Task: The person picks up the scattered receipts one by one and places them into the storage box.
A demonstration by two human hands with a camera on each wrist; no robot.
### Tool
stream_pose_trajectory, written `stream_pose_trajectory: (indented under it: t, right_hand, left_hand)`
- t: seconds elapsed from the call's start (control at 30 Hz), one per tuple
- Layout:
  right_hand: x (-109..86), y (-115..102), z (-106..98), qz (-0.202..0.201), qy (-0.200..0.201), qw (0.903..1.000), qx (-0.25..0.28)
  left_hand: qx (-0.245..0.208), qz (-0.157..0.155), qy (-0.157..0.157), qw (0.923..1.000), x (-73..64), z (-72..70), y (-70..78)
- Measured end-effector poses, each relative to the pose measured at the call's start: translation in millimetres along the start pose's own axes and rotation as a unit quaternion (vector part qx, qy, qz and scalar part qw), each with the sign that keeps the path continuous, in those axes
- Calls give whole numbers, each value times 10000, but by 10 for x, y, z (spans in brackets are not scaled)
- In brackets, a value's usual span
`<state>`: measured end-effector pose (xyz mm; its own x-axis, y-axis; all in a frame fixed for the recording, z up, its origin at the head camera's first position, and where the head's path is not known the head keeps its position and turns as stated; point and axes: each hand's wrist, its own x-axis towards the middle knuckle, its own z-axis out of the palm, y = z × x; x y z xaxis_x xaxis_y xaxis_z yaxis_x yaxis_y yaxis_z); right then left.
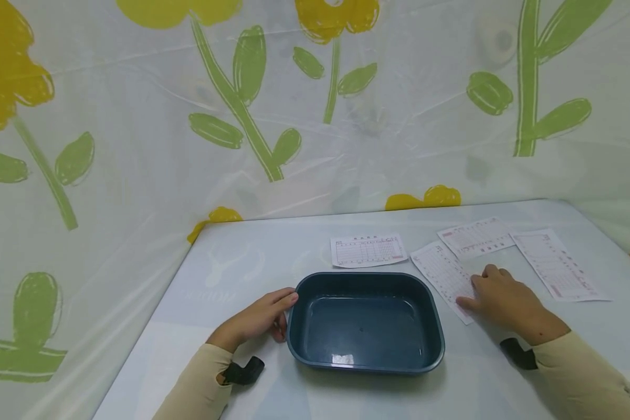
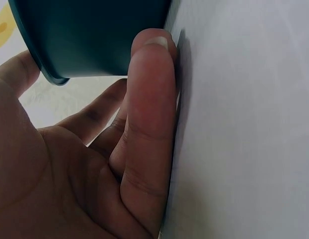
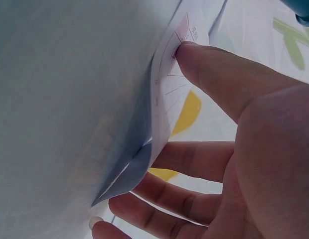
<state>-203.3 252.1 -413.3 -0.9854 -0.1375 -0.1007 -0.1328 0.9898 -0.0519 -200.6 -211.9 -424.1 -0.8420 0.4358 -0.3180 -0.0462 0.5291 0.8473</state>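
A dark blue-green plastic basin [image 1: 364,371] stands on the table in the head view. My left hand [image 1: 262,318] is at its left side, thumb at the rim and the other fingers loosely extended low by the outer wall [image 2: 94,45]. To the basin's right, my right hand [image 1: 506,303] pinches a printed paper slip [image 1: 438,269]. In the right wrist view the thumb presses on the face of this slip [image 3: 167,94], and the fingers are at its edge. The paper buckles up from the table between them.
Behind the basin lies a printed slip [image 1: 369,251]. Two more, a slip [image 1: 476,237] at the back and a slip [image 1: 556,265] at the far right, lie around my right hand. A flower-patterned curtain [image 1: 373,146] hangs behind the white table [image 1: 231,256].
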Motion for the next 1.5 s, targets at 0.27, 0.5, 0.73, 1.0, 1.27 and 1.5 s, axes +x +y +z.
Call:
stream_pose_trajectory:
  t: [0.27,0.5,0.73,1.0,1.27,1.5]
  right_hand:
    - [-29,-33,-65,14,134,9997,201]
    - [-33,-51,-83,86,5,9995,288]
    - [-25,-64,-50,249,-267,9982,469]
    - [-48,20,-49,290,-56,9988,396]
    - [6,-23,-40,299,-168,9981,506]
    - [-10,-53,-30,257,-54,9968,758]
  left_hand:
    - [17,8,-10,10000,-56,7,36]
    - [25,25,31,10000,-90,9,36]
    - [11,-56,35,10000,-90,12,21]
    - [7,103,-66,9999,75,41,43]
    - [-23,90,-22,10000,53,33,0]
    - [-17,7,68,10000,0,23,21]
